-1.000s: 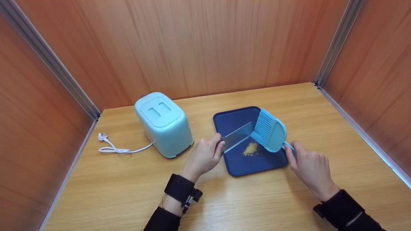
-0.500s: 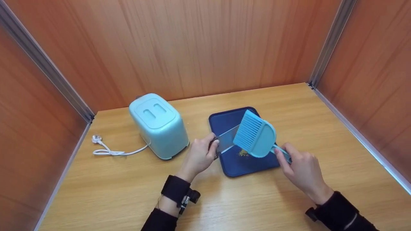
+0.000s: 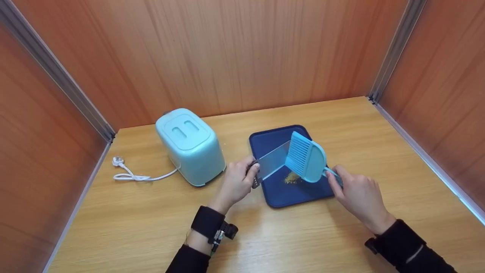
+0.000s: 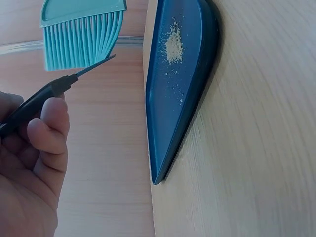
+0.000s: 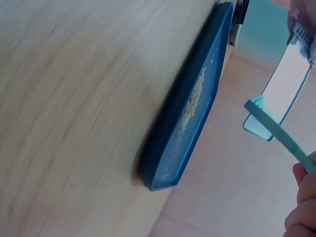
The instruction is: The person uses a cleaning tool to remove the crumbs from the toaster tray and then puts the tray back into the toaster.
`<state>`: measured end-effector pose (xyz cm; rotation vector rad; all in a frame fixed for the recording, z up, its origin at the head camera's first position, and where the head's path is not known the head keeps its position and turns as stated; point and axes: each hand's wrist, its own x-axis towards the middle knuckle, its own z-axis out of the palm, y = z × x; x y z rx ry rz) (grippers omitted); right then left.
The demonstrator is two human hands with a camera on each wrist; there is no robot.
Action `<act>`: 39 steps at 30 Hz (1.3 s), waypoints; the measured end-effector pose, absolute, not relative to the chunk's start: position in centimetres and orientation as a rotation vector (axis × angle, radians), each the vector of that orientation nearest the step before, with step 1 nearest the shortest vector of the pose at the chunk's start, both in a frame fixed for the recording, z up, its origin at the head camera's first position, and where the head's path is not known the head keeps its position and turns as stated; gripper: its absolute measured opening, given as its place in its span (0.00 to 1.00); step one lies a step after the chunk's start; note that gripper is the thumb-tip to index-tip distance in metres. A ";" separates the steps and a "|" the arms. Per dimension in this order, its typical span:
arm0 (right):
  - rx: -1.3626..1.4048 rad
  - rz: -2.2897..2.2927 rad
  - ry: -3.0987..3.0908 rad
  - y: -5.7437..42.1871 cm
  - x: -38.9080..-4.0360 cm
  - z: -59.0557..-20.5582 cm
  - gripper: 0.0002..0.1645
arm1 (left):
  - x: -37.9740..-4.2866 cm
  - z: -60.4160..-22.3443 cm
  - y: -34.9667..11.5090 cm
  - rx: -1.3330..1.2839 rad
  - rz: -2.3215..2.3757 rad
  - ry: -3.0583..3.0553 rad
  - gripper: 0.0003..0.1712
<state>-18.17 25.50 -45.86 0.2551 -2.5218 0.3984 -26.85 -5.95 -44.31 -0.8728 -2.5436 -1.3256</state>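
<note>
As yellowish powder [image 3: 291, 179] lies in a blue tray [image 3: 282, 195], the left hand [image 3: 237, 180] curls round a flat-bladed tool [image 3: 273, 159]. The right hand [image 3: 362, 195] — fingers likewise curled — clasps a turquoise brush [image 3: 308, 161].

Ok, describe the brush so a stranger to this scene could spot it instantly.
On the wooden table, right of the toaster, find the dark blue tray. Held above it in the right hand is the turquoise brush. Unlike the metal scraper in the left hand, it ends in a row of bristles.
</note>
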 end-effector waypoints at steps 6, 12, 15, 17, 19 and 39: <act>0.203 0.340 -2.507 26.2 -18.5 -46.3 0.11 | -26.9 -44.3 -5.9 -0.897 -1.303 -2.565 0.14; 0.199 0.315 -2.474 26.7 -18.5 -46.2 0.10 | -26.9 -44.6 -5.8 -0.869 -1.244 -2.572 0.14; 0.194 0.325 -2.449 26.9 -18.5 -46.0 0.09 | -26.9 -44.8 -5.8 -0.848 -1.220 -2.575 0.14; 0.199 0.336 -2.423 26.9 -18.5 -45.8 0.09 | -26.9 -44.9 -5.8 -0.838 -1.201 -2.580 0.14; 0.215 0.344 -2.391 26.8 -18.5 -45.7 0.09 | -26.9 -45.0 -5.8 -0.838 -1.184 -2.583 0.14; 0.229 0.323 -2.432 26.1 -18.5 -46.4 0.08 | -26.7 -44.7 -6.0 -0.838 -1.213 -2.586 0.13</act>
